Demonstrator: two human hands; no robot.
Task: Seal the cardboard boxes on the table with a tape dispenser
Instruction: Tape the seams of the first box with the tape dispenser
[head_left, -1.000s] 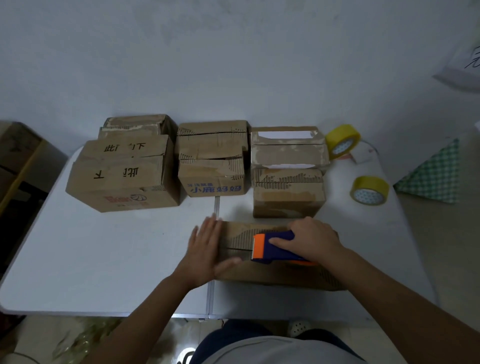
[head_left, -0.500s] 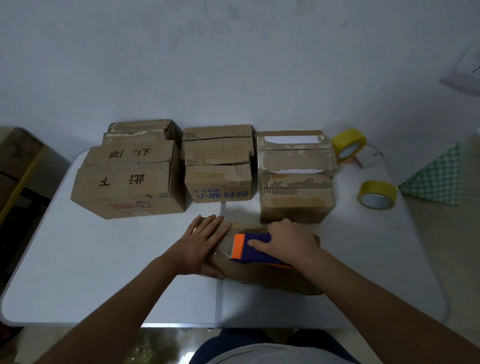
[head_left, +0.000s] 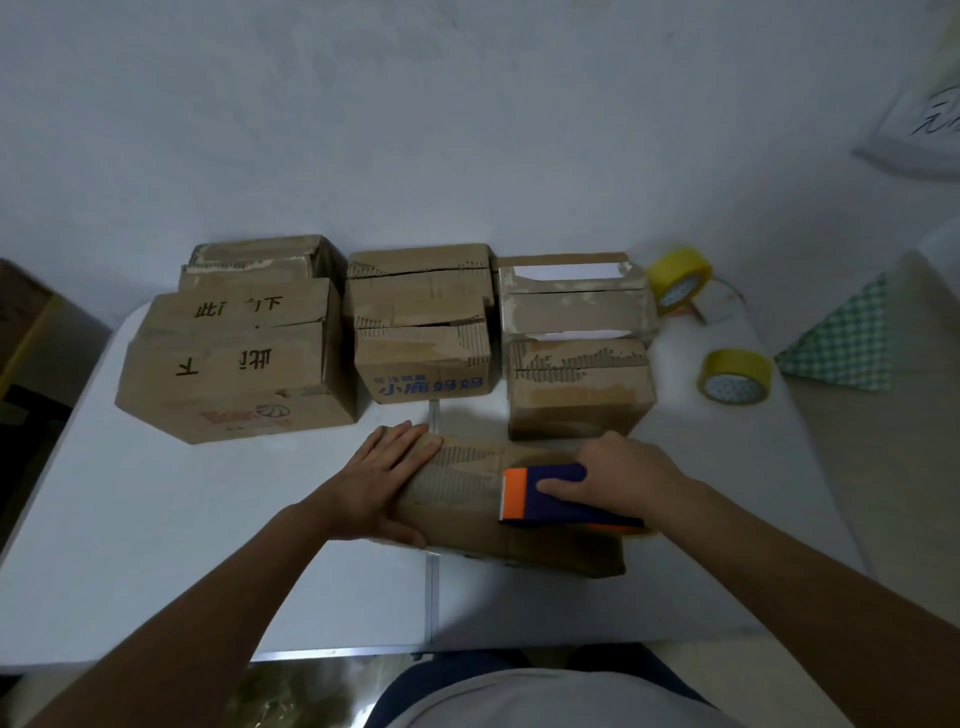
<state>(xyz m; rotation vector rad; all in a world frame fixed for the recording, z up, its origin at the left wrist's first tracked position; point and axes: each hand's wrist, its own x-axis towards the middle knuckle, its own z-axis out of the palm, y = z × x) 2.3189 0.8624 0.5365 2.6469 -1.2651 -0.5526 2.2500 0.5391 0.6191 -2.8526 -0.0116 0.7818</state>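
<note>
Nearest you, the long brown cardboard box (head_left: 483, 506) lies crosswise at the table's near middle, its long axis running left to right. Your right hand (head_left: 631, 475) curls round the blue and orange tape dispenser (head_left: 553, 493), pressed on the box's right half with the orange end pointing left. Your left hand (head_left: 384, 478) lies flat, fingers spread, on the left end, so the pull likely runs along that seam toward it. Beyond stand more worn boxes (head_left: 234, 364).
</note>
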